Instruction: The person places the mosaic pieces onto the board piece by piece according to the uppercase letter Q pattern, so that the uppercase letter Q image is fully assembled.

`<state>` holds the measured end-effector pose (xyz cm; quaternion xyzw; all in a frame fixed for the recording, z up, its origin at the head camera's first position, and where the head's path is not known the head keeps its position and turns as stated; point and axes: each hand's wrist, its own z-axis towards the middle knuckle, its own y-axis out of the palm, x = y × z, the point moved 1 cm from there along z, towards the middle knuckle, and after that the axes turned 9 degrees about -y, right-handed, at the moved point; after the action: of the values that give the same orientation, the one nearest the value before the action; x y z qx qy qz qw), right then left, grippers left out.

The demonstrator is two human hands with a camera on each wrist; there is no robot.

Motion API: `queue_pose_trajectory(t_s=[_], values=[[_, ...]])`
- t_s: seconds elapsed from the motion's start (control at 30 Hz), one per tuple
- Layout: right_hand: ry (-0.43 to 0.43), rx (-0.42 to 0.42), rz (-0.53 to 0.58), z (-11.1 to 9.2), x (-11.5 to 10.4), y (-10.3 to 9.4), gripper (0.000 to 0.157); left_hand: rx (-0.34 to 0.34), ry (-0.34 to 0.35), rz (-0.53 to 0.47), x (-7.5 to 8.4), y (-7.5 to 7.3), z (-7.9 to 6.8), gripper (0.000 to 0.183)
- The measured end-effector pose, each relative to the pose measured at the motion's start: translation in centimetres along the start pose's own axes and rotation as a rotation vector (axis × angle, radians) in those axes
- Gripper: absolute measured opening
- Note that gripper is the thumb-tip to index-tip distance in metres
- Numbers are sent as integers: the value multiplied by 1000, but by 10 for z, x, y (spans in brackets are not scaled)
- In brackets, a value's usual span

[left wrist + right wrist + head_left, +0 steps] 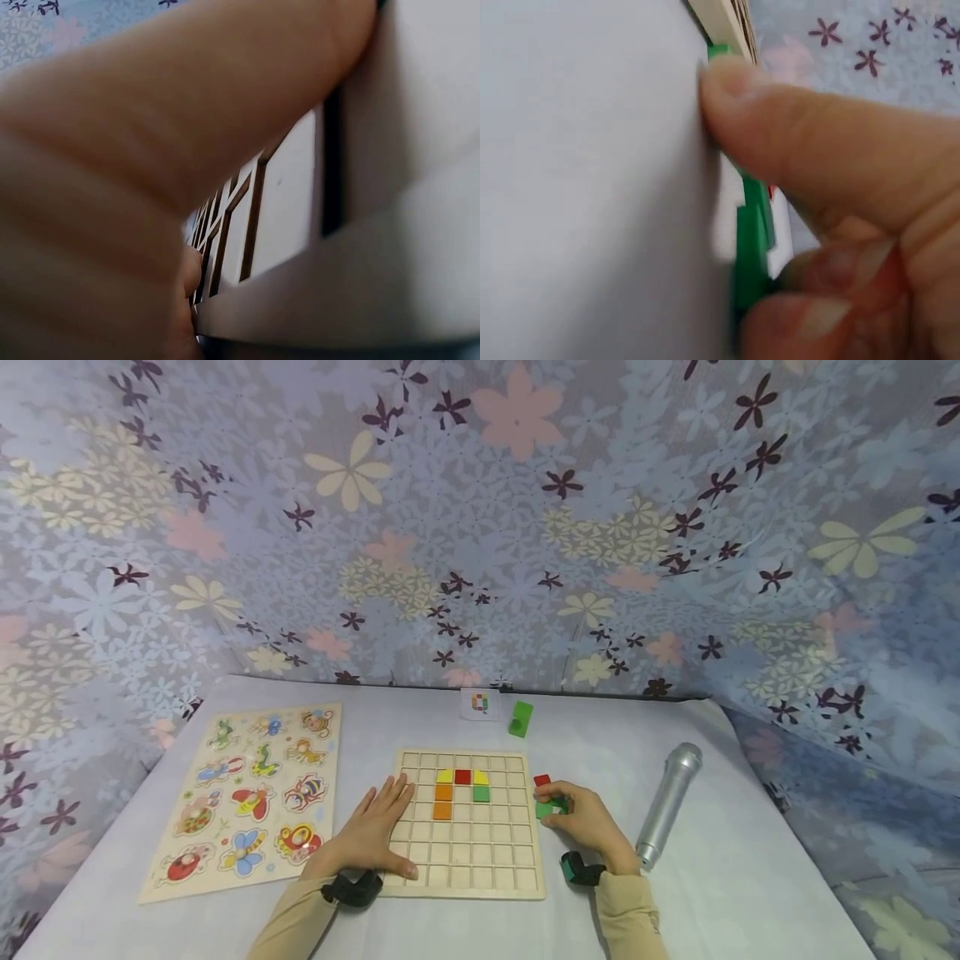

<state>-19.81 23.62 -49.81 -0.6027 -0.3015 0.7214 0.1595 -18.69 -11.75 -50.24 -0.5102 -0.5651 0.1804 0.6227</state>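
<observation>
My left hand (371, 833) lies with spread fingers over the left edge of a wooden grid board (486, 855). Tiles in the board form an arch: a red square (462, 777) between two yellow pieces, orange squares (443, 802) down the left, a green square (481, 793) at right. Just off the board's right edge, my right hand (588, 820) pinches a green square tile (543, 811) between thumb and index finger. In the right wrist view more green tiles (751, 251) stand by the curled fingers. A red tile (542, 781) lies just beyond them.
A wooden insect puzzle (247, 806) lies at left. Behind the board are a small pattern card (480, 703) and a green block piece (521, 718). A silver cylinder (670, 802) lies at right. Flowered cloth (480, 568) hangs behind the white table.
</observation>
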Motion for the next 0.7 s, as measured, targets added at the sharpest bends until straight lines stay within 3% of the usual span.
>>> queue_pose_trajectory(t_s=[0.37, 0.57, 0.7], values=[[44, 76, -98, 11, -11, 8, 26, -8, 7, -2, 2, 0, 0, 129], [148, 168, -39, 12, -9, 6, 14, -1, 0, -11, 2, -2, -1, 129], [182, 187, -43, 10, -14, 3, 11, -10, -4, -12, 2, -2, -1, 129]])
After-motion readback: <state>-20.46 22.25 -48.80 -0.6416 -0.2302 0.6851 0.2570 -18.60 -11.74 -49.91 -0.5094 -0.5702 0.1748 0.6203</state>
